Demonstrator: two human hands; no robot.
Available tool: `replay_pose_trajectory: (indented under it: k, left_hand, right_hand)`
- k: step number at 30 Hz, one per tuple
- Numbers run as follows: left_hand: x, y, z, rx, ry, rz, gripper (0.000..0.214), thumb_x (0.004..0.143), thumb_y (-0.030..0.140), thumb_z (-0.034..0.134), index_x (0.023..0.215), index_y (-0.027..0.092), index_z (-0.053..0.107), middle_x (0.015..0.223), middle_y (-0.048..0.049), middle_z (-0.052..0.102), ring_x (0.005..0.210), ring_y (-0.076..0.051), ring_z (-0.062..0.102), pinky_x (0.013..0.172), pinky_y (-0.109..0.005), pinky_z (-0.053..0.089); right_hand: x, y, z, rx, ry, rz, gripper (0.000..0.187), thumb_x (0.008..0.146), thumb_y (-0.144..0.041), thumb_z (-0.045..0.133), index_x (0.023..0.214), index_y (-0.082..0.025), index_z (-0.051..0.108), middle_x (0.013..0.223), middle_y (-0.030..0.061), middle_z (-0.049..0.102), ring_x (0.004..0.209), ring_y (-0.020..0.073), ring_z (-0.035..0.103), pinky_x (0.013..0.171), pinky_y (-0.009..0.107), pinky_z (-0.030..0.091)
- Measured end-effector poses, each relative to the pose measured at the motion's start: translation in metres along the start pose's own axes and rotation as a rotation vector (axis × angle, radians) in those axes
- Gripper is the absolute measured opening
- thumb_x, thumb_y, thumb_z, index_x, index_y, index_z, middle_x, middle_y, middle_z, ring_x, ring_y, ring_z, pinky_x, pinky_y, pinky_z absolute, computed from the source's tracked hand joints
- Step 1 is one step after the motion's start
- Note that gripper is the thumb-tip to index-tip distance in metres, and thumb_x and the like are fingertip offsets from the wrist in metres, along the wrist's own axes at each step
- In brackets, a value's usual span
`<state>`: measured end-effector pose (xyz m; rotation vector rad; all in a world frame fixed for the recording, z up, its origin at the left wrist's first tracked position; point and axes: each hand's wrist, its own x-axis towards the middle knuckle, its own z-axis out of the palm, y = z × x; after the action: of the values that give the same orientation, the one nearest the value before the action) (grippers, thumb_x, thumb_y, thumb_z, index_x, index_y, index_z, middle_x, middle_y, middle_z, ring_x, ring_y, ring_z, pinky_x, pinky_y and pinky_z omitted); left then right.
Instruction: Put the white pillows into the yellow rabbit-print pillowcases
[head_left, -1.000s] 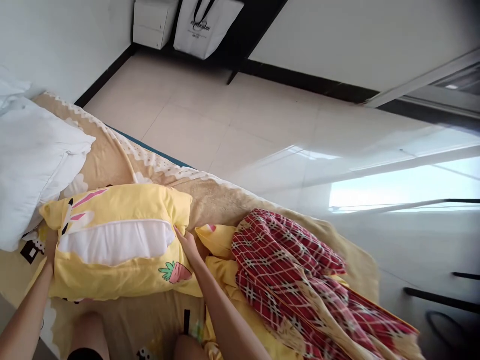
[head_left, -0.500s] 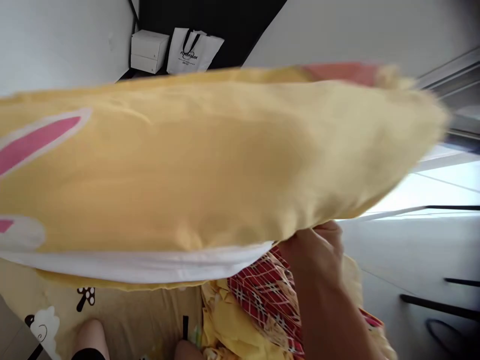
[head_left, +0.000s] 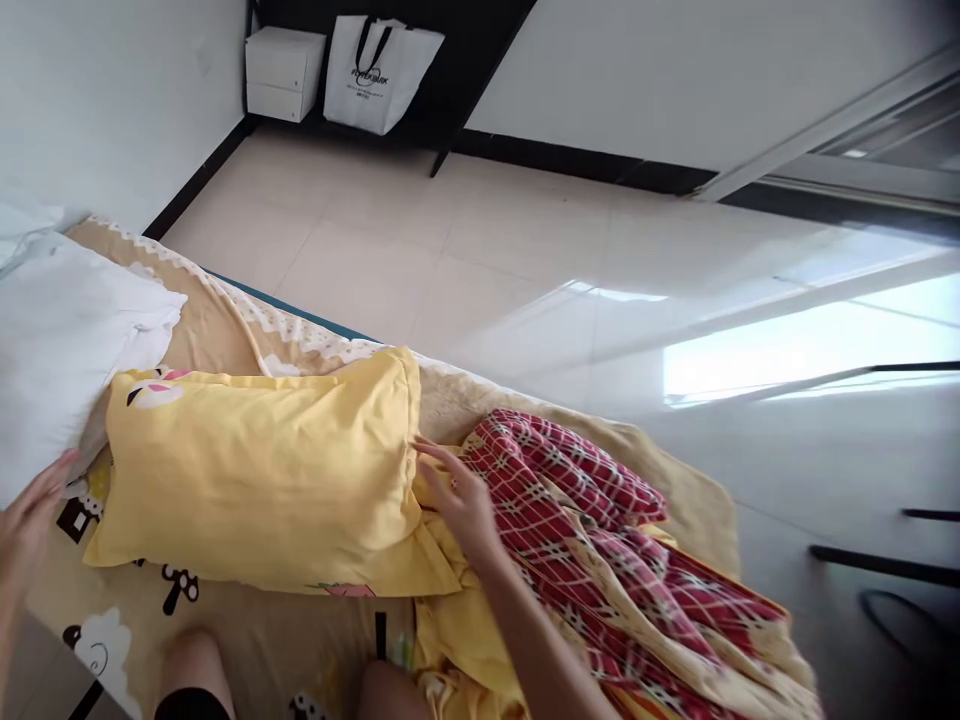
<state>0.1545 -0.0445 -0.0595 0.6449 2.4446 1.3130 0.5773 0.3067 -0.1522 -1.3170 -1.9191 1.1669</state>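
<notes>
left of centre in the frame, the yellow pillow (head_left: 262,480) lies on the bed (head_left: 285,635); your left hand (head_left: 30,515), at the left edge, and your right hand (head_left: 463,502), by the pillow's right end, are loosely open, gripping nothing.

Pillow, large (head_left: 262,480): yellow, with white, pink and black print at one corner, pink and green print along the lower edge.
Pillow, second (head_left: 67,350): plain white.
Blanket (head_left: 592,565): red check with white lines; cream parts.
Sheet (head_left: 292,645): tan, white sheep, brown-and-white spotted motifs.
Bag (head_left: 375,100): white, black lettering.
Box (head_left: 274,75): white.
</notes>
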Motion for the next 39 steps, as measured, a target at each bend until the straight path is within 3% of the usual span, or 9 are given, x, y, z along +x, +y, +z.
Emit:
replay_pose_trajectory:
  k: [5, 8, 13, 16, 19, 23, 27, 31, 39]
  left_hand:
    - [0.016, 0.031, 0.163, 0.464, -0.252, 0.390, 0.055, 0.096, 0.041, 0.039, 0.145, 0.019, 0.048, 0.153, -0.0108, 0.042, 0.145, -0.026, 0.036, 0.122, -0.053, 0.023]
    - [0.013, 0.002, 0.219, 0.653, -0.262, 0.392, 0.055, 0.099, 0.040, 0.034, 0.148, 0.018, 0.043, 0.157, -0.0113, 0.036, 0.147, -0.026, 0.032, 0.122, -0.053, 0.019]
    - [0.015, -0.053, 0.182, 0.830, -0.095, 0.221, 0.059, 0.099, 0.044, 0.031, 0.151, 0.017, 0.037, 0.158, -0.0151, 0.033, 0.148, -0.031, 0.029, 0.118, -0.062, 0.017]
    - [0.029, -0.037, 0.173, 0.771, -0.002, 0.164, 0.063, 0.100, 0.045, 0.031, 0.152, 0.010, 0.034, 0.157, -0.0229, 0.032, 0.147, -0.038, 0.027, 0.113, -0.070, 0.021]
    - [0.058, 0.000, 0.206, 0.705, -0.107, 0.312, 0.058, 0.100, 0.041, 0.034, 0.150, 0.014, 0.038, 0.157, -0.0185, 0.036, 0.149, -0.029, 0.027, 0.120, -0.057, 0.018]
    - [0.114, 0.009, 0.243, 0.708, -0.378, 0.395, 0.048, 0.100, 0.039, 0.035, 0.141, 0.021, 0.052, 0.149, -0.0098, 0.051, 0.143, -0.021, 0.038, 0.122, -0.047, 0.015]
    - [0.143, -0.047, 0.229, 0.828, -0.221, 0.079, 0.056, 0.100, 0.041, 0.032, 0.147, 0.013, 0.043, 0.156, -0.0178, 0.037, 0.147, -0.031, 0.030, 0.118, -0.060, 0.013]
    - [0.140, -0.102, 0.239, 0.808, 0.025, -0.015, 0.062, 0.100, 0.040, 0.020, 0.153, 0.009, 0.029, 0.159, -0.0175, 0.032, 0.149, -0.025, 0.027, 0.120, -0.051, 0.015]
    - [0.160, -0.122, 0.265, 0.840, 0.097, 0.090, 0.068, 0.096, 0.042, 0.017, 0.151, 0.005, 0.034, 0.158, -0.0203, 0.033, 0.148, -0.027, 0.029, 0.118, -0.052, 0.018]
  right_hand:
    - [-0.021, -0.083, 0.147, -0.323, -0.189, -0.381, 0.052, 0.097, -0.044, 0.041, 0.147, -0.027, 0.044, 0.155, 0.0068, 0.041, 0.144, 0.0246, 0.037, 0.112, 0.050, 0.036]
    - [-0.022, -0.067, 0.181, -0.544, -0.242, -0.389, 0.051, 0.100, -0.044, 0.038, 0.149, -0.031, 0.039, 0.157, 0.0009, 0.037, 0.145, 0.0199, 0.033, 0.117, 0.046, 0.029]
    - [-0.005, 0.033, 0.106, -0.636, -0.100, -0.070, 0.064, 0.098, -0.052, 0.028, 0.145, -0.012, 0.045, 0.146, 0.0194, 0.050, 0.137, 0.0333, 0.044, 0.109, 0.061, 0.032]
    - [0.006, 0.033, 0.081, -0.653, 0.064, -0.042, 0.063, 0.098, -0.051, 0.025, 0.135, -0.009, 0.055, 0.135, 0.0252, 0.058, 0.128, 0.0370, 0.052, 0.103, 0.061, 0.036]
    - [0.022, -0.021, 0.120, -0.630, 0.101, -0.189, 0.056, 0.100, -0.043, 0.030, 0.144, -0.013, 0.045, 0.148, 0.0216, 0.046, 0.139, 0.0306, 0.041, 0.112, 0.053, 0.028]
    - [0.061, -0.055, 0.182, -0.547, -0.255, -0.445, 0.047, 0.100, -0.040, 0.034, 0.139, -0.022, 0.052, 0.146, 0.0108, 0.053, 0.139, 0.0225, 0.041, 0.118, 0.045, 0.019]
    - [0.096, 0.024, 0.178, -0.704, -0.073, 0.042, 0.054, 0.099, -0.037, 0.028, 0.144, -0.012, 0.046, 0.147, 0.0183, 0.049, 0.141, 0.0292, 0.037, 0.116, 0.058, 0.013]
    - [0.102, 0.111, 0.180, -0.754, 0.067, 0.043, 0.057, 0.099, -0.033, 0.022, 0.153, -0.015, 0.032, 0.153, 0.0165, 0.041, 0.144, 0.0264, 0.033, 0.115, 0.054, 0.018]
    - [0.110, 0.137, 0.191, -0.792, 0.087, 0.042, 0.061, 0.091, -0.030, 0.033, 0.149, -0.013, 0.036, 0.147, 0.0201, 0.047, 0.139, 0.0330, 0.039, 0.110, 0.058, 0.021]
